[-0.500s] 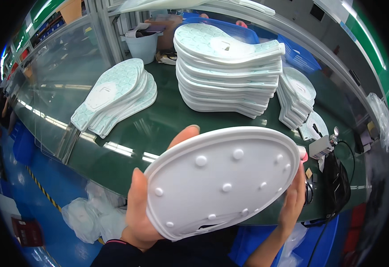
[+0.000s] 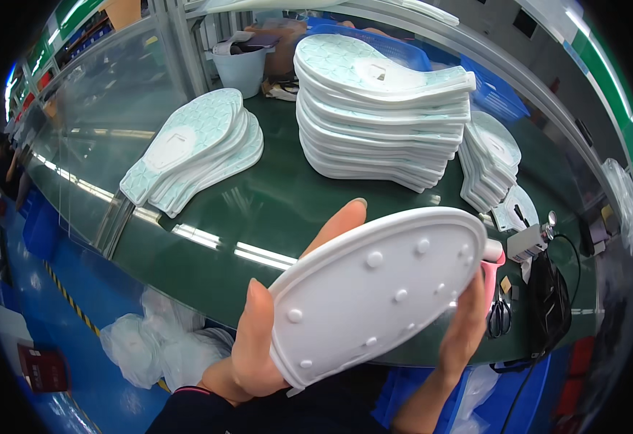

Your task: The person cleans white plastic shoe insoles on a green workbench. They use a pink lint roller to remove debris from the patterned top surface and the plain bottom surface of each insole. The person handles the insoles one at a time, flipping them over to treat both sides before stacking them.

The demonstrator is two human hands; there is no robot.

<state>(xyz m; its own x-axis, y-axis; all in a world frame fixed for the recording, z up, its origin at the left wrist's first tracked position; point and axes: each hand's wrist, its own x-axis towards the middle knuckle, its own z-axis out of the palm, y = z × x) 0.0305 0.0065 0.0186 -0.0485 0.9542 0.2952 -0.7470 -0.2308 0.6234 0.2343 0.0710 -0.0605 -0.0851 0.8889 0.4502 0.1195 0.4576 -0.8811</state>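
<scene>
I hold a white oval plastic plate (image 2: 374,293) with raised round studs in front of me, above the near edge of the green table (image 2: 273,202). My left hand (image 2: 258,340) grips its lower left end, thumb along the rim and a finger reaching up behind it. My right hand (image 2: 468,325) supports its right end from behind. The plate tilts up to the right.
A tall stack of pale green patterned plates (image 2: 381,116) stands at the back middle. A lower stack (image 2: 193,148) lies to the left, a smaller one (image 2: 490,163) to the right. A white bucket (image 2: 240,61), scissors (image 2: 501,315), a small tool with black cable (image 2: 537,239), crumpled plastic bags (image 2: 157,347) on blue floor.
The plate has turned slightly, its right end higher, and sits a little closer to me. Both hands keep their grip.
</scene>
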